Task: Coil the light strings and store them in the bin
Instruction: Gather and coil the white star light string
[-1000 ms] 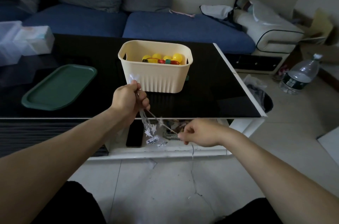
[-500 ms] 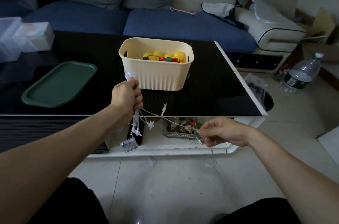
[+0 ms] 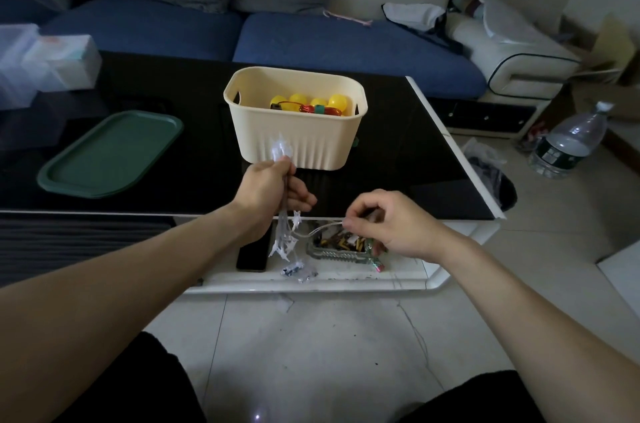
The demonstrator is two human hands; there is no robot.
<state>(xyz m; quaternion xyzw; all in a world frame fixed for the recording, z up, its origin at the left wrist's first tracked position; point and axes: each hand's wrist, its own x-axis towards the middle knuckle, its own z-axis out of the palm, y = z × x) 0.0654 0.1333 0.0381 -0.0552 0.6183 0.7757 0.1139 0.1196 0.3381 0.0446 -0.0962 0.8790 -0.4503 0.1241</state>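
A cream ribbed bin (image 3: 301,145) stands on the black table (image 3: 398,159), with a yellow-bulb light string (image 3: 311,103) coiled inside. Just in front of the bin my left hand (image 3: 270,190) grips a bunch of white star light string (image 3: 285,239); stars stick out above the fist and loops hang below it, ending in a small clear battery box (image 3: 294,270). To its right, my right hand (image 3: 384,225) pinches the thin wire of the same string. The rest of the wire trails down to the tiled floor.
A green tray (image 3: 107,155) lies on the table's left. The low white shelf (image 3: 346,278) under the table holds a dark phone (image 3: 251,254) and a glass dish (image 3: 339,249) of small items. A water bottle (image 3: 568,142) stands on the floor right; a blue sofa (image 3: 311,41) is behind.
My right hand has moved left, back toward the left hand, so the wire between them is short and slack. The left hand has kept its grip by the bin.
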